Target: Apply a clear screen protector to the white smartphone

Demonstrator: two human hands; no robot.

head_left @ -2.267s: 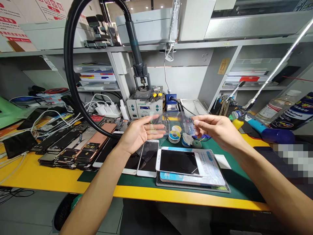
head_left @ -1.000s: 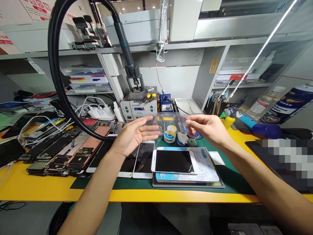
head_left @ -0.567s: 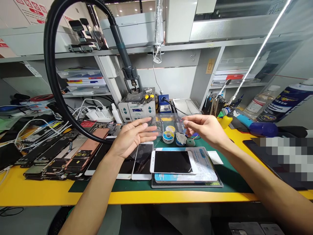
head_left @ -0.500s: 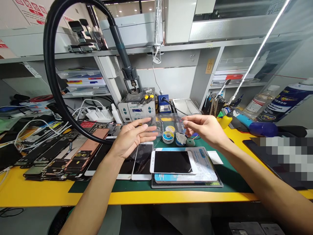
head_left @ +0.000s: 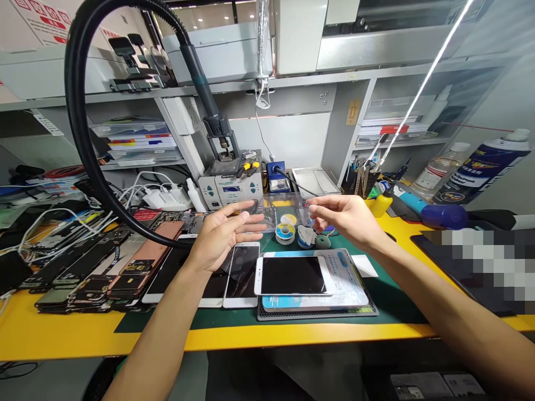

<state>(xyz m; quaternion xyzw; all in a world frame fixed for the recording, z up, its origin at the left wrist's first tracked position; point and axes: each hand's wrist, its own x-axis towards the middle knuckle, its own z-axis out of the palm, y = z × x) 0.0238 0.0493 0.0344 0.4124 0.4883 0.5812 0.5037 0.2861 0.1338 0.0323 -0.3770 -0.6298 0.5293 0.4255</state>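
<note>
L hand [head_left: 221,236] is raised over the bench, palm turned toward R side, fingers wide and spread. R hand [head_left: 343,220] faces it, fingers more narrow and slightly curled. Between them is a clear plastic box [head_left: 284,205], just beyond the fingertips. Because it is transparent, cannot tell if the hands grip it or only are near it.

Under and near the fingers are a solder wire spool [head_left: 285,234] and a small green roll [head_left: 322,241]. Below L hand lies a white phone [head_left: 241,273] w/ cracked dark screen, and below R hand a white phone w/ black screen [head_left: 290,275] rests on a blue-white package [head_left: 340,278]. All this is on a green cutting mat [head_left: 397,298], on a yellow bench [head_left: 62,334].

To the L are many phone back covers [head_left: 150,245] in rows. Behind the box stands a hot air station [head_left: 229,192] w/ black hose [head_left: 77,111], and to the R a spray can [head_left: 480,167].
</note>
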